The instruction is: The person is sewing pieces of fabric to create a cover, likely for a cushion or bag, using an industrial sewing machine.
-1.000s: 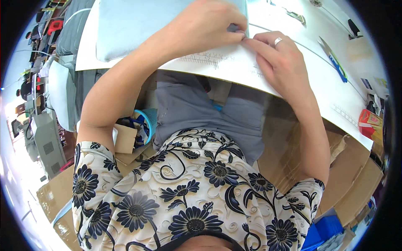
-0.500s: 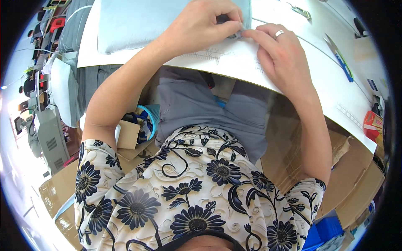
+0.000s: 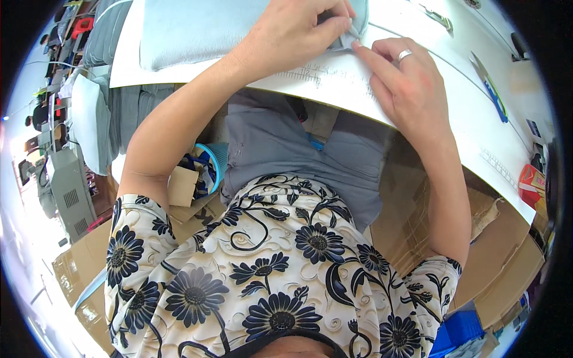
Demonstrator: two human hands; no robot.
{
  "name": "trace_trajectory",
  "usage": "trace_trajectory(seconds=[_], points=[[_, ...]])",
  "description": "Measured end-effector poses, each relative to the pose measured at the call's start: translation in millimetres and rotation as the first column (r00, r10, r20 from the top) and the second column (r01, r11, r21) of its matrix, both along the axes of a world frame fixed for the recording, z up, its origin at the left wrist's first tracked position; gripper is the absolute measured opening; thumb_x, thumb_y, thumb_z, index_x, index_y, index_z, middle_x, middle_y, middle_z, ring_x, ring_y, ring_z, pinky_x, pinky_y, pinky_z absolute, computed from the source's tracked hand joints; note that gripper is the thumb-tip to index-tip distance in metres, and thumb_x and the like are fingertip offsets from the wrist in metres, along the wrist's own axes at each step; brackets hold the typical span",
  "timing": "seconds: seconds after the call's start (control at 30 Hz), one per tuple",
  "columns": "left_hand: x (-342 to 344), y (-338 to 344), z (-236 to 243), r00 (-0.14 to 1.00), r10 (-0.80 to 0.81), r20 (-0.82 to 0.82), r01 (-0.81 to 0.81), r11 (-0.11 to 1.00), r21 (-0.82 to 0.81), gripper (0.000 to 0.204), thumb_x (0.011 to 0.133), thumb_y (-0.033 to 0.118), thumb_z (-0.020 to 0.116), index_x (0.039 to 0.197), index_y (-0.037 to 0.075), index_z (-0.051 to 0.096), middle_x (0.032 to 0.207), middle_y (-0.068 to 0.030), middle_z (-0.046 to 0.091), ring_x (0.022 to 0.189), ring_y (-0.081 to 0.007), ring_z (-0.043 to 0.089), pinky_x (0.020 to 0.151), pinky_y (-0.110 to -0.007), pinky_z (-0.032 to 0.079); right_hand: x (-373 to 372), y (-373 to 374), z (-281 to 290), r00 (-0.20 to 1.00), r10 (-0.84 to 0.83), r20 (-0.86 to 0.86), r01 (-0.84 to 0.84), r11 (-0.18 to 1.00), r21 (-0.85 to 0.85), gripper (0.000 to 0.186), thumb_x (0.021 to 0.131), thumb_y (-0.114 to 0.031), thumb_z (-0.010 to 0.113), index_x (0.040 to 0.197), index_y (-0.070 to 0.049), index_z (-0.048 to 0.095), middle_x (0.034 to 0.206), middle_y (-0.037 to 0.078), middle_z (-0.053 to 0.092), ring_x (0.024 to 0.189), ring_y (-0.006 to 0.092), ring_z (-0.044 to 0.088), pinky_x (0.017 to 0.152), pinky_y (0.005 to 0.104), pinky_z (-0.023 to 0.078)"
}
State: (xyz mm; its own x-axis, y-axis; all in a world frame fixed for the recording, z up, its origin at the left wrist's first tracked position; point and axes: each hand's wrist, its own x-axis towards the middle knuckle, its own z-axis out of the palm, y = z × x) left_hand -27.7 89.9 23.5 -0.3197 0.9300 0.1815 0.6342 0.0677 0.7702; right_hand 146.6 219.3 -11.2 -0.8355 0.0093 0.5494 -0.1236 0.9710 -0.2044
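Note:
A pale grey-blue padded fabric piece (image 3: 197, 36) lies flat on a white work table (image 3: 394, 33) with printed ruler scales along the near edge. My left hand (image 3: 298, 36) is at its right corner, fingers bent and pinched on a small loose flap of fabric (image 3: 349, 40). My right hand (image 3: 412, 83), with a silver ring, is just right of that corner; its index finger reaches to the flap, the other fingers are bent and the thumb is held apart. Scissors with blue and green handles (image 3: 495, 101) lie farther right, a green-handled metal tool (image 3: 444, 22) toward the back.
Stacks of grey padded pieces (image 3: 95, 119) stand at the left, with a grey machine (image 3: 68, 191) and distant people (image 3: 40, 113) beyond. Below the table are a blue basket (image 3: 218, 164) with scraps and cardboard (image 3: 501, 250). A red box (image 3: 529, 185) sits at the right.
Both hands have shifted slightly rightward, my left one also upward a little. My right index fingertip has moved up along the corner, and more of the loose flap shows between the hands.

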Motion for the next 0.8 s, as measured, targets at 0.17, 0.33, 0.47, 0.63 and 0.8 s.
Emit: trace_trajectory(seconds=[0.17,0.33,0.47,0.63,0.8], points=[[2.3,-0.6,-0.3,0.996,0.077,-0.048,-0.074,0.996,0.049,0.011,0.090,0.008,0.065,0.092,-0.002,0.065,0.090,-0.0135,0.068,0.076,-0.0251,0.064,0.066,-0.033,0.049,1.8,-1.4,-1.1,1.000,-0.001,0.006,0.001,1.000,0.003,0.031,0.075,-0.004,0.068,0.106,-0.008,0.072,0.089,0.003,0.059,0.085,0.0220,0.059,0.077,0.0370,0.050],[-3.8,0.5,-4.4,0.994,-0.022,-0.103,0.031,0.996,0.084,0.011,0.089,0.009,0.067,0.090,-0.001,0.065,0.093,-0.0128,0.068,0.077,-0.0258,0.064,0.068,-0.034,0.050,2.3,-0.8,0.6,1.000,-0.005,-0.017,0.004,0.999,-0.038,0.029,0.077,-0.005,0.068,0.106,-0.009,0.072,0.091,0.003,0.060,0.086,0.0221,0.059,0.079,0.0369,0.049],[0.6,1.5,-4.7,0.975,-0.120,-0.188,0.148,0.979,0.140,0.011,0.088,0.009,0.067,0.090,-0.001,0.063,0.096,-0.0142,0.066,0.083,-0.0300,0.063,0.073,-0.037,0.050,1.1,-1.0,-1.1,1.000,-0.026,-0.013,0.025,1.000,-0.015,0.029,0.077,-0.005,0.068,0.105,-0.009,0.072,0.091,0.003,0.060,0.087,0.0221,0.059,0.080,0.0376,0.049],[-6.6,3.7,-16.0,0.940,-0.150,-0.306,0.220,0.952,0.211,0.011,0.089,0.008,0.065,0.092,-0.001,0.060,0.092,-0.0129,0.064,0.081,-0.0297,0.061,0.072,-0.037,0.049,0.3,-1.8,-1.8,0.999,-0.034,0.015,0.034,0.999,0.008,0.027,0.076,-0.006,0.068,0.103,-0.007,0.072,0.089,0.003,0.060,0.085,0.0220,0.059,0.078,0.0372,0.049],[-13.2,-1.7,-11.5,0.943,0.042,0.329,-0.078,0.992,0.097,0.010,0.098,0.012,0.061,0.094,0.003,0.061,0.077,0.0041,0.053,0.071,-0.0054,0.046,0.061,-0.024,0.040,0.6,-4.3,0.2,0.999,-0.033,0.006,0.033,0.999,0.038,0.026,0.076,-0.007,0.068,0.101,-0.006,0.072,0.087,0.003,0.061,0.084,0.0217,0.059,0.076,0.0364,0.049]])
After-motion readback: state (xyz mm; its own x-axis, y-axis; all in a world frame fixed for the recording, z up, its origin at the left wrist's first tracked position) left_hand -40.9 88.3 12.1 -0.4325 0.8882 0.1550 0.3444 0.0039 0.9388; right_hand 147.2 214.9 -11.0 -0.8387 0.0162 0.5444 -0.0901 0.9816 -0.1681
